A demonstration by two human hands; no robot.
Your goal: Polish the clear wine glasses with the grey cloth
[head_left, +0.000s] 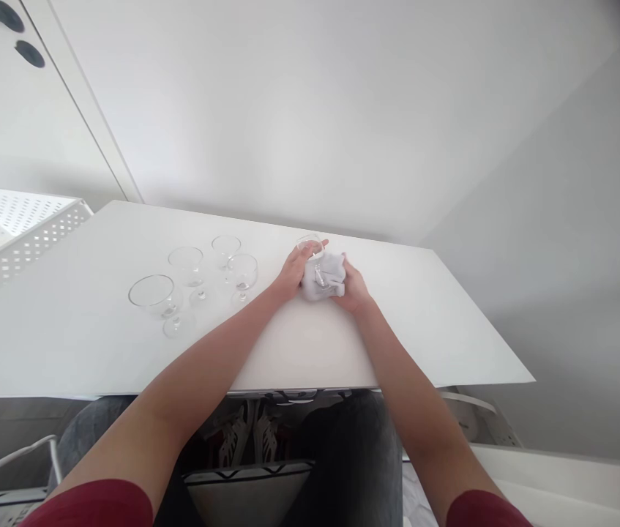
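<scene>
Over the white table, my left hand (pixel 294 269) grips the bowl of a clear stemmed glass (pixel 310 243). A pale grey cloth (pixel 318 288) covers part of the glass around its stem and foot. My right hand (pixel 354 287) holds the cloth from the right side, its fingers partly hidden behind the fabric. To the left of my left hand stand several more stemmed glasses: a wide one (pixel 151 293) nearest the table's left, another wide one (pixel 186 265) behind it, and two smaller ones (pixel 226 247) (pixel 242 272) closer to my hand.
The white table (pixel 299 351) runs along a plain wall (pixel 299 110). A white perforated metal piece (pixel 57 238) adjoins its left end, below a door with a dark handle (pixel 6 15). My legs (pixel 353 446) are under the table's front edge.
</scene>
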